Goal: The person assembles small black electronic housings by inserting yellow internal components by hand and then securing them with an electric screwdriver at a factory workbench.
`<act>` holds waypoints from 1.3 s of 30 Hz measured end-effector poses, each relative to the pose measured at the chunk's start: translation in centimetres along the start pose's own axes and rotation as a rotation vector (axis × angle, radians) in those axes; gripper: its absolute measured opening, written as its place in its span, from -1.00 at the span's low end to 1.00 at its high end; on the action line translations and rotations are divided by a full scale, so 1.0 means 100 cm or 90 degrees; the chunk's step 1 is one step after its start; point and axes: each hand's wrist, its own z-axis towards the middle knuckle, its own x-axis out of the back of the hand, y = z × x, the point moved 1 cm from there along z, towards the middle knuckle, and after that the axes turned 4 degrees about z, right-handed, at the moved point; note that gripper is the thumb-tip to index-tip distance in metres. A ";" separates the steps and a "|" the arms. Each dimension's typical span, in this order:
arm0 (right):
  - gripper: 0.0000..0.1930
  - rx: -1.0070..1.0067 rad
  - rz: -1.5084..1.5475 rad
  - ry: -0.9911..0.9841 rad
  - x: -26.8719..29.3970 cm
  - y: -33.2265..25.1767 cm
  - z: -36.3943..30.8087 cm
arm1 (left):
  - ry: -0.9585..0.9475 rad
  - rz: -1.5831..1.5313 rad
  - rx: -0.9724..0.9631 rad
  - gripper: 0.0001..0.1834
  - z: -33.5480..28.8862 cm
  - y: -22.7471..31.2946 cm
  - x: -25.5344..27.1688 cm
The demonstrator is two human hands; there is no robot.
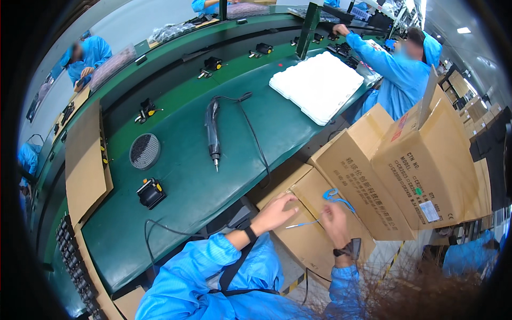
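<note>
Over a closed cardboard box (306, 194), my right hand (336, 226) is pinched around a thin blue cord (346, 204). A loop of that cord stands above the fingers, and a straight light-blue end (302, 224) points toward my other hand. To its left, my left hand (274, 214) hovers with fingers bent and apart, and nothing shows in it. A black electric screwdriver (213, 130) with its cable lies on the green bench (186, 160). Left of it are a round dish of small dark screws (144, 151) and a black device with yellow parts (151, 193).
Open cardboard cartons (421, 165) rise at my right. White stacked trays (318, 85) lie at the bench's far end, near a co-worker in blue (397, 69). A cardboard sheet (85, 160) and a row of black parts (77, 266) line the left. Black devices (213, 64) sit along the green line.
</note>
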 end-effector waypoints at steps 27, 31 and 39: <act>-0.56 0.364 -0.097 -0.367 -0.402 -0.461 0.306 | 0.565 -0.438 -0.043 -0.71 -0.214 -0.023 0.359; -0.74 0.332 0.159 -0.554 -0.389 -0.487 0.287 | 0.587 -0.469 -0.011 -0.58 -0.219 -0.041 0.364; -0.74 0.643 0.173 -0.923 -0.320 -0.536 0.207 | 0.436 -0.692 0.079 -0.55 -0.235 -0.038 0.369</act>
